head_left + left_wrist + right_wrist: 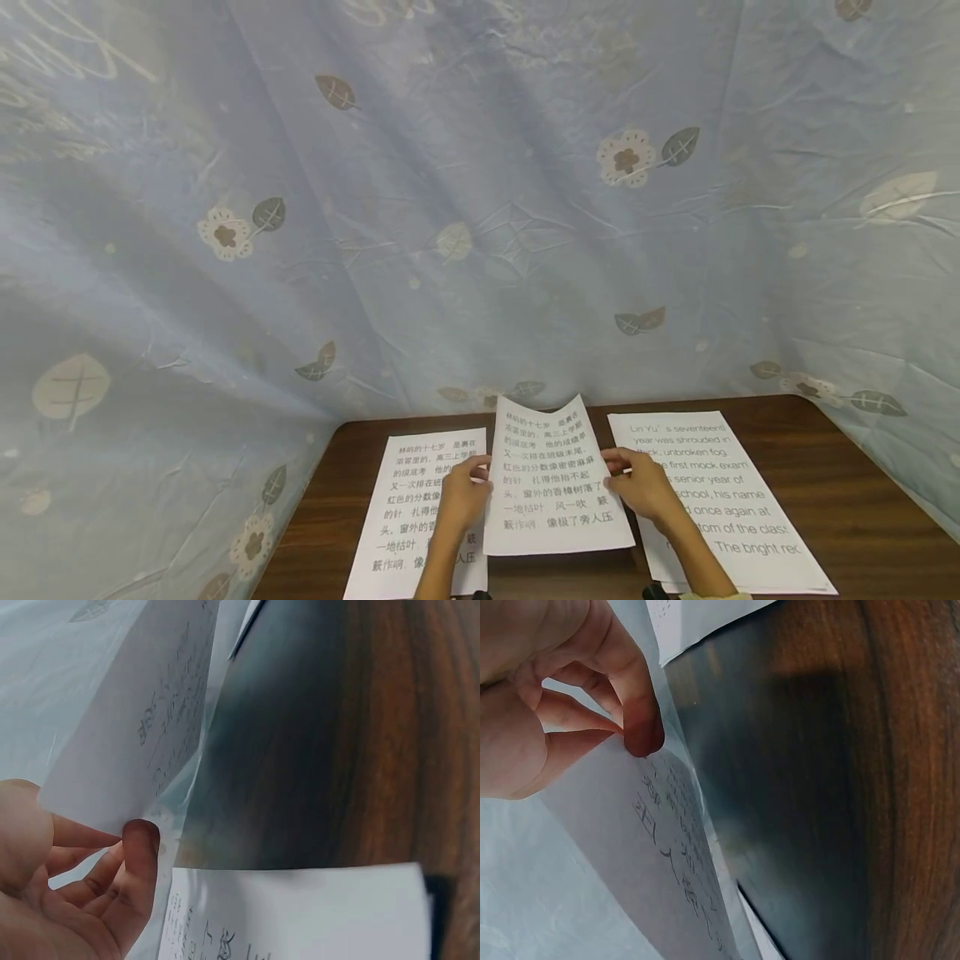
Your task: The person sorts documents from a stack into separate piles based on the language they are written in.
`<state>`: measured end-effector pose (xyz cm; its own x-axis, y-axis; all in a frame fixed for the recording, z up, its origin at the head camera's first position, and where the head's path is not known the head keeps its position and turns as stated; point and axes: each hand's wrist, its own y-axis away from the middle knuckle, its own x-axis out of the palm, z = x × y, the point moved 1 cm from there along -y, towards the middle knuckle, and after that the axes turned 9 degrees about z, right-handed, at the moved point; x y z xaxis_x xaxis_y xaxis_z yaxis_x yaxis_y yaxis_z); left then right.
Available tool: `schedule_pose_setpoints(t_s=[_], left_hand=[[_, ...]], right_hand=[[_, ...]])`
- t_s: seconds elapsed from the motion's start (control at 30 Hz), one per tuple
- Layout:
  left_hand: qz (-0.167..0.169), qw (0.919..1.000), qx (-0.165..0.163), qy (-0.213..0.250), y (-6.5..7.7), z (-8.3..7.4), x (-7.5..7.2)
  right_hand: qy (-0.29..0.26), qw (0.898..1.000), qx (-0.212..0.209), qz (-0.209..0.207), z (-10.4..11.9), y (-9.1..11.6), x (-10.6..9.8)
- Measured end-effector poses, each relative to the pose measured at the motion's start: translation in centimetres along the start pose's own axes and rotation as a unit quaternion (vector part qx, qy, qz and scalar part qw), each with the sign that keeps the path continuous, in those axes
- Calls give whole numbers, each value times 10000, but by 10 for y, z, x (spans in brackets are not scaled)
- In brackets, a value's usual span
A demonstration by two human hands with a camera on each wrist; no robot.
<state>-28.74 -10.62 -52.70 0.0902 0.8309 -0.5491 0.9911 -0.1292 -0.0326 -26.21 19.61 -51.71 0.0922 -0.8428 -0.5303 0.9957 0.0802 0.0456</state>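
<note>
Both hands hold up one white sheet of paper (pixel 555 492) printed with Chinese characters, above the middle of the table. The left hand (pixel 463 493) pinches its left edge between thumb and fingers; in the left wrist view the thumb and fingers (pixel 140 851) meet at the paper's edge. On the opposite edge the right hand (pixel 637 483) pinches too, as the right wrist view shows with its fingers (pixel 641 720). The sheet's top edge sags in the middle and its upper corners stand up. Below it a shadow falls on the wood.
To the left lies a sheet with Chinese text (pixel 397 533), partly behind the left arm. A stack of sheets with large English text (pixel 738 508) lies to the right, partly covered by the right arm. The brown wooden table (pixel 315 533) meets a blue patterned cloth (pixel 480 250) behind.
</note>
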Motion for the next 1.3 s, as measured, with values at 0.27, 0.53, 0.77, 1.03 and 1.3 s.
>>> schedule_pose_setpoints(t_s=[0.27, 0.53, 0.77, 1.03, 1.3], left_hand=[[110, 9990, -74, 420, 0, 1, -5], [149, 9989, -121, 439, 1, 3, -7], [168, 9986, -141, 484, 2, 4, -7], [209, 9980, -109, 589, 8, 5, -15], [159, 9974, -149, 693, 18, 17, -31]], right_hand=[[-311, 9995, 83, 35, 1, 1, 0], [-568, 9983, 139, 38, 2, 1, 0], [-611, 9979, 190, 46, 2, 2, 1], [-871, 9960, 138, 128, 6, 5, 4], [-1061, 9941, 42, 210, 12, 6, 20]])
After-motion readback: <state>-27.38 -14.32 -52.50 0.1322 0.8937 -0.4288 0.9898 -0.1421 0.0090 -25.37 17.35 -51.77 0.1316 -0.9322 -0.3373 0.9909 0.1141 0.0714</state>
